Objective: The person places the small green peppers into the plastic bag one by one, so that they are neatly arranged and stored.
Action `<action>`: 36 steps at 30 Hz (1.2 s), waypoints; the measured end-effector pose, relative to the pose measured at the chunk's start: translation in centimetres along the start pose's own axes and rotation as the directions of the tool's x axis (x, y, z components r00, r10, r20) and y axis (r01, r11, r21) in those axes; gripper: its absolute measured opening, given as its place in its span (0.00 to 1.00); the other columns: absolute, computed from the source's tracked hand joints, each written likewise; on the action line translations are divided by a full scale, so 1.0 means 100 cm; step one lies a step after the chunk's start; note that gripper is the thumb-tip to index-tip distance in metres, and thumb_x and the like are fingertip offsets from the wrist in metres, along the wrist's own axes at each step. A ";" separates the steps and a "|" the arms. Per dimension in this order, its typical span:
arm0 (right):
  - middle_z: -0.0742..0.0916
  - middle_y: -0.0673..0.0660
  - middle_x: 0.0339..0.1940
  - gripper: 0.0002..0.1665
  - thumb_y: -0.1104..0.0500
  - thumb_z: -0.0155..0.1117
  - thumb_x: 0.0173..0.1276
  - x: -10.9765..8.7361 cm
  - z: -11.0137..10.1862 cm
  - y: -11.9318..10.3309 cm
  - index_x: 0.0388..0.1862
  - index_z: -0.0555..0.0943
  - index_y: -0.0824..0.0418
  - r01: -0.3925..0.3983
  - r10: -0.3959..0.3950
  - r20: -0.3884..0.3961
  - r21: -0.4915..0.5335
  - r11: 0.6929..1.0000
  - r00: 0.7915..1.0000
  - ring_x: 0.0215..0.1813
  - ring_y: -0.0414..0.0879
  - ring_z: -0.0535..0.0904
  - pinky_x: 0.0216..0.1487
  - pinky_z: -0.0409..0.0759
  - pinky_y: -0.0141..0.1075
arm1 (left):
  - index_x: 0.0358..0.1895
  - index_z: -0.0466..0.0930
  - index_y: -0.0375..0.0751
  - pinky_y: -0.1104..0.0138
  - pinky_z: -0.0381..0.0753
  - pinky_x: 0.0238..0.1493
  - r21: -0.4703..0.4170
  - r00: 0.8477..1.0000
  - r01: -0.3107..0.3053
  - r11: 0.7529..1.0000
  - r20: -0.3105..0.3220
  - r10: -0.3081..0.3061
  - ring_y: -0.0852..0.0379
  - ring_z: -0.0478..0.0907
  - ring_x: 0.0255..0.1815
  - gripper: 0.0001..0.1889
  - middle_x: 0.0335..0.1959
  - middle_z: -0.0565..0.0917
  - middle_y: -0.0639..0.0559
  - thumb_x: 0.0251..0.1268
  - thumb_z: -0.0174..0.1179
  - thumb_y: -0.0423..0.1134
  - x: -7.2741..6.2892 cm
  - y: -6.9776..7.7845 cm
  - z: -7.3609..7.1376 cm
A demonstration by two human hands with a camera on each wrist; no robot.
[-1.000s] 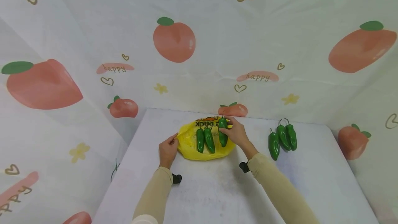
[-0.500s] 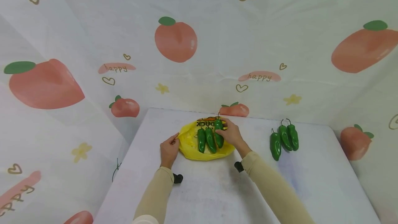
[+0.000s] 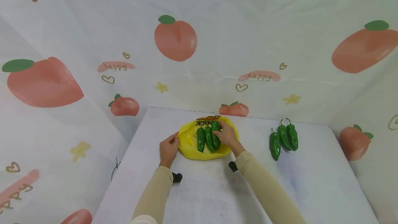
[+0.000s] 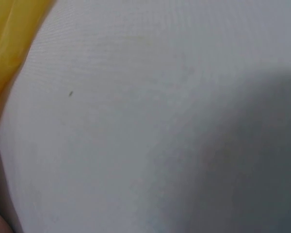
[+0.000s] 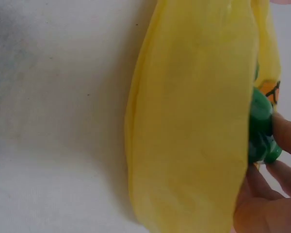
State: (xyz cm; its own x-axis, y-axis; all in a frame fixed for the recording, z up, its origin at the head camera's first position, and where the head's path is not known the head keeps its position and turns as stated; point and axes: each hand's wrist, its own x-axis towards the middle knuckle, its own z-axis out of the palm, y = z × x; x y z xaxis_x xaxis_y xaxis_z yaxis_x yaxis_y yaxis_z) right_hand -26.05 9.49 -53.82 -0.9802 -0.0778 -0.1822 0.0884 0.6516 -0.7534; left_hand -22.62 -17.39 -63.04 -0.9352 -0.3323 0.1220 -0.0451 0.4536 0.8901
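Note:
An open yellow plastic bag [image 3: 192,154] with printed dark lettering sits at the back middle of the table. Two green peppers lie side by side inside it, the left pepper [image 3: 200,139] and the middle pepper [image 3: 209,140]. My right hand [image 3: 228,134] holds a third green pepper [image 3: 215,137] between thumb and fingers, beside the middle one. In the right wrist view the bag wall [image 5: 194,116] partly hides this pepper [image 5: 261,126]. At the bag's left rim my left hand [image 3: 169,149] pinches the plastic. The left wrist view catches only a bag edge [image 4: 12,39] and a sliver of hand.
On the right of the white table [image 3: 205,193] lie three more green peppers [image 3: 283,137], close together with stems pointing away. A cloth wall [image 3: 199,89] printed with fruit stands right behind the table's back edge.
My right hand has moved left and slightly down with its pepper, from the bag's right side to beside the two peppers inside. The left hand keeps its grip on the rim.

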 end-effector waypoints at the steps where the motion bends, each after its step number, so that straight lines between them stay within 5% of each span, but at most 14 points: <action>1: 0.79 0.68 0.69 0.38 0.57 0.65 0.73 0.000 0.001 0.000 0.79 0.65 0.60 0.000 0.000 -0.001 -0.003 1.000 1.000 0.69 0.61 0.76 0.66 0.78 0.53 | 0.56 0.88 0.55 0.73 0.71 0.29 -0.003 1.000 -0.002 1.000 0.002 0.002 0.58 0.72 0.24 0.16 0.29 0.88 0.50 0.70 0.58 0.41 0.001 0.000 0.000; 15: 0.78 0.67 0.70 0.37 0.59 0.65 0.73 0.003 0.008 0.006 0.78 0.65 0.64 -0.052 0.052 -0.007 -0.036 0.998 0.999 0.69 0.61 0.76 0.70 0.75 0.53 | 0.55 0.89 0.52 0.74 0.72 0.27 -0.030 1.000 -0.004 1.000 -0.010 0.004 0.60 0.74 0.24 0.16 0.34 0.91 0.49 0.69 0.59 0.39 -0.003 0.001 0.000; 25: 0.82 0.68 0.64 0.37 0.61 0.67 0.71 0.000 0.004 0.000 0.75 0.67 0.64 -0.070 0.070 0.002 -0.029 0.997 0.998 0.61 0.58 0.80 0.64 0.80 0.51 | 0.55 0.89 0.54 0.72 0.71 0.27 -0.027 1.000 -0.026 0.999 -0.009 0.026 0.59 0.72 0.23 0.16 0.30 0.89 0.51 0.69 0.59 0.40 0.001 -0.001 0.000; 36: 0.78 0.68 0.70 0.36 0.60 0.67 0.71 0.003 0.001 -0.002 0.74 0.67 0.67 -0.084 0.085 0.011 -0.061 0.995 0.996 0.67 0.61 0.76 0.69 0.76 0.53 | 0.55 0.89 0.54 0.72 0.70 0.27 -0.015 1.000 -0.004 1.000 0.001 0.004 0.58 0.71 0.23 0.16 0.29 0.88 0.51 0.70 0.59 0.40 0.000 0.000 0.000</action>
State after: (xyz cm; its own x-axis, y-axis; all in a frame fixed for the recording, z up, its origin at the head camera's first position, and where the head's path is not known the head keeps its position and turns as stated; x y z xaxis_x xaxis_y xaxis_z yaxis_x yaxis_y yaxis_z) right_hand -26.30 9.23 -53.81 -0.9672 -0.0303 -0.2522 0.1594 0.7006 -0.6955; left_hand -22.67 -17.37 -63.06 -0.9358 -0.3297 0.1249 -0.0363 0.4423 0.8961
